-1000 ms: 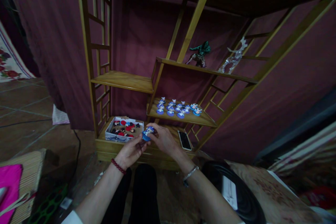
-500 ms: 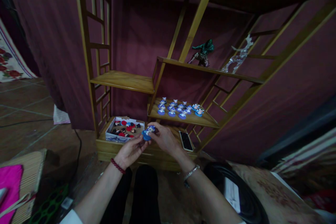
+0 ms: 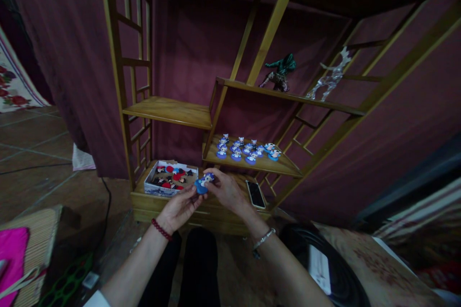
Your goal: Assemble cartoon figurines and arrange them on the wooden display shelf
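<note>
- At the lower left of the wooden unit (image 3: 154, 206), an open box (image 3: 154, 188) holds red-and-black figures (image 3: 176, 177);
- just right of it, the left hand (image 3: 183, 205) pinches the blue-based figurine (image 3: 206, 180) low, thumb against fingers;
- between the hands it tilts; turning or steadying it seems the step in hand, and the next move probably calls for one firm hold throughout;
- the right hand (image 3: 227, 193) closes fingertips on its upper part;
- beyond, similar figurines (image 3: 236, 154) stand clustered.

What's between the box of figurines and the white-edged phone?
In the head view, the right hand and the blue-based figurine it holds together with the left hand appear between them.
</note>
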Demonstrator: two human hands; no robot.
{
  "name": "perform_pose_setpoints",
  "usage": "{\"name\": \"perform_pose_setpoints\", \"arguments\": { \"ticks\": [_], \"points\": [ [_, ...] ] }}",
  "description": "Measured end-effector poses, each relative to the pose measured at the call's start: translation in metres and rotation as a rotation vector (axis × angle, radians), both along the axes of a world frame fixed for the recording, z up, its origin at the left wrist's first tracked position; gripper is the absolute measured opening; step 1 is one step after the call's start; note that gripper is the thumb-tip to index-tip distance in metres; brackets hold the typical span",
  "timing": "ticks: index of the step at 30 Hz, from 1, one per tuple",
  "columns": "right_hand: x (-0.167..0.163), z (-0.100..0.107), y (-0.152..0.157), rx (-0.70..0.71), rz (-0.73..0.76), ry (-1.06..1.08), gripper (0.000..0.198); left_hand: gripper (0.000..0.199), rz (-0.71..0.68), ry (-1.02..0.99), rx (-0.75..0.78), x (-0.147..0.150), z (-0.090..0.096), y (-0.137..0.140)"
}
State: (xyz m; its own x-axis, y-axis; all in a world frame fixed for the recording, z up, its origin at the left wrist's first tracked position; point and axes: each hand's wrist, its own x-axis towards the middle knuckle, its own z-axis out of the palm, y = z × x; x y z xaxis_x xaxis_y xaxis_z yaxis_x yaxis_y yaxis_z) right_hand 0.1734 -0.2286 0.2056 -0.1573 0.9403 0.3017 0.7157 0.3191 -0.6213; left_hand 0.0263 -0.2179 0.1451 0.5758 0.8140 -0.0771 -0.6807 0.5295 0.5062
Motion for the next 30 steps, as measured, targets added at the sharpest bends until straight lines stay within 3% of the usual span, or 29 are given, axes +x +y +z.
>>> {"name": "perform_pose_setpoints", "arguments": {
  "ticks": [11, 25, 30],
  "points": [
    [-0.001, 0.011, -0.008, 0.014, 0.086, -0.022, 0.024, 0.011, 0.026, 0.003, -0.032, 0.008, 0.001, -0.004],
    [0.009, 0.009, -0.012, -0.005, 0.114, -0.083, 0.027, 0.011, -0.031, 0.024, -0.025, 0.014, -0.009, -0.007],
    [0.008, 0.01, -0.011, -0.078, 0.146, -0.027, 0.029, 0.013, -0.05, 0.014, -0.021, 0.013, -0.009, -0.006]
  ]
}}
